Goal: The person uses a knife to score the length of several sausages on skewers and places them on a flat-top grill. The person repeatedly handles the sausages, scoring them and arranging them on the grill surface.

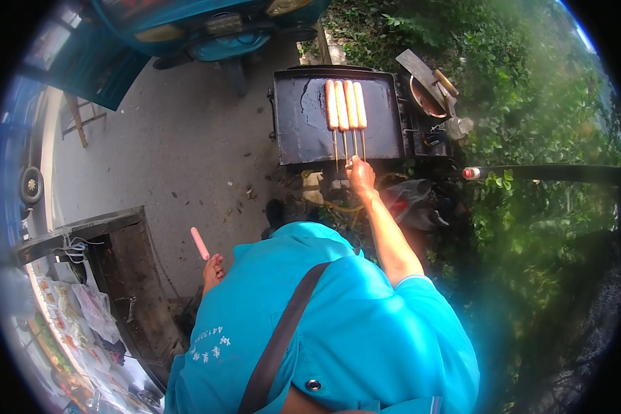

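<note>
Several sausages on wooden sticks (pixel 343 106) lie side by side on a black flat griddle (pixel 302 132), their sticks pointing towards me. My right hand (pixel 360 175) is at the griddle's near edge, its fingers closed around the end of one stick; exactly which stick is hard to tell. Low on the left, away from the griddle, my left hand (pixel 214 270) holds a paler pink sausage (pixel 200 243) upright; its stick is hidden in the fingers.
Right of the griddle are a wide metal scraper (pixel 419 72), a round pot (pixel 425 98) and a clear jar (pixel 458 128). Plastic bags (pixel 411 199) lie below. A blue vehicle (pixel 227 39) stands beyond, a wooden cabinet (pixel 139 290) at left, leafy plants (pixel 517 103) at right.
</note>
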{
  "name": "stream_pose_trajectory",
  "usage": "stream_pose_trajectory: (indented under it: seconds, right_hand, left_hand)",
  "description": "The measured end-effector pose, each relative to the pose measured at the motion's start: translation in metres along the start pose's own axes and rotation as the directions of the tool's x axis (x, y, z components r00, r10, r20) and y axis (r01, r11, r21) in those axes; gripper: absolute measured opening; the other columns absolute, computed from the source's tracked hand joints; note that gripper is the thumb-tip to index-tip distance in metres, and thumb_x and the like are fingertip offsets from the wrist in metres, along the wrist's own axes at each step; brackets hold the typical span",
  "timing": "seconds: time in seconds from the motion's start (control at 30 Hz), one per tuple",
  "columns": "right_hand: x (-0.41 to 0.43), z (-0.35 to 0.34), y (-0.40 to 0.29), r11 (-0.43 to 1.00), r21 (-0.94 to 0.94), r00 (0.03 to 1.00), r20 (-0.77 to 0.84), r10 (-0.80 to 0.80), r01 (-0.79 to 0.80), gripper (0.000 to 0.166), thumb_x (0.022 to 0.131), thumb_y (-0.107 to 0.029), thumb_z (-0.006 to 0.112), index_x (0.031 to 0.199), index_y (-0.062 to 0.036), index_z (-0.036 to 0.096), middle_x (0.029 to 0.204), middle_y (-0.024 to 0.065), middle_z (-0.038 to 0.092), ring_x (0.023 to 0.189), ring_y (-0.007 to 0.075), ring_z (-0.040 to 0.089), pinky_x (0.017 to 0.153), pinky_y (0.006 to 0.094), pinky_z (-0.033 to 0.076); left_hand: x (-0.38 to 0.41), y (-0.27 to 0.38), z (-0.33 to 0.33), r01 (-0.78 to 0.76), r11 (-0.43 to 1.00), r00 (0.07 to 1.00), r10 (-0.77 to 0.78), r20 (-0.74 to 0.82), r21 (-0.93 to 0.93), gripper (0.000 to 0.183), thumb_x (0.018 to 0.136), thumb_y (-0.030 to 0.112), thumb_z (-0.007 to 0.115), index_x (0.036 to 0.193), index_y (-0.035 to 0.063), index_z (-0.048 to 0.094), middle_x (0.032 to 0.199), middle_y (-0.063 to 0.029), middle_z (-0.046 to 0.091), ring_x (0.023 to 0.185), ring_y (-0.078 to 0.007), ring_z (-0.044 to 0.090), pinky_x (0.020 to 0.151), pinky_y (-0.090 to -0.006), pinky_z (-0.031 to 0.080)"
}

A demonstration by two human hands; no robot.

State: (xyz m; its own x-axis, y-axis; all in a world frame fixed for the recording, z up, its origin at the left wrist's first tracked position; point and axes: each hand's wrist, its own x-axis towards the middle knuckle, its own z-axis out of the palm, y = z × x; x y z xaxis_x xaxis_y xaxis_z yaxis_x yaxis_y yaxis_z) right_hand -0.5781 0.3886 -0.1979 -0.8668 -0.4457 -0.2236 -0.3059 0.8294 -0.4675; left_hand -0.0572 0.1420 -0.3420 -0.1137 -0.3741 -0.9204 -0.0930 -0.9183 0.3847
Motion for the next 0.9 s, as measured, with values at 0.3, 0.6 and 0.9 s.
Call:
stream_pose_trajectory:
  seconds: [0.3, 0.6, 0.9]
  right_hand:
    - [0.005, -0.012, 0.016, 0.996, -0.016, 0.993, -0.082, 0.085, -0.086, 0.024, 0.081, -0.025, 0.065, 0.092, -0.0058, 0.055, 0.083, 0.0203, 0.064, 0.084, 0.0399, 0.061, 0.07, 0.0468, 0.047]
    - [0.007, -0.009, 0.018, 0.995, -0.091, 0.999, -0.035, -0.034, 0.03, 0.017, 0.082, -0.02, 0.057, 0.09, -0.0055, 0.054, 0.078, 0.0214, 0.063, 0.078, 0.0415, 0.061, 0.067, 0.0496, 0.047]
    - [0.011, -0.006, 0.027, 0.989, -0.145, 0.998, -0.044, -0.037, 0.03, 0.016, 0.082, -0.018, 0.055, 0.087, -0.0036, 0.051, 0.076, 0.0216, 0.062, 0.076, 0.0416, 0.061, 0.065, 0.0503, 0.046]
  left_hand:
    - [0.007, -0.002, 0.005, 0.011, 1.0, 1.0, -0.011, 0.016, -0.001, 0.018, 0.094, 0.022, 0.05, 0.108, 0.0116, 0.055, 0.087, -0.0003, 0.061, 0.045, -0.0033, 0.037, 0.036, -0.018, 0.023]
    - [0.013, -0.006, 0.007, -0.013, 1.0, 1.0, 0.013, 0.022, -0.007, 0.017, 0.094, 0.021, 0.049, 0.106, 0.0103, 0.056, 0.084, -0.0011, 0.061, 0.045, -0.0034, 0.037, 0.035, -0.0184, 0.024]
    - [0.013, 0.002, 0.01, -0.009, 1.0, 1.0, 0.008, 0.028, 0.03, 0.017, 0.093, 0.021, 0.051, 0.107, 0.0109, 0.056, 0.085, -0.0005, 0.061, 0.047, -0.0034, 0.038, 0.037, -0.0183, 0.025]
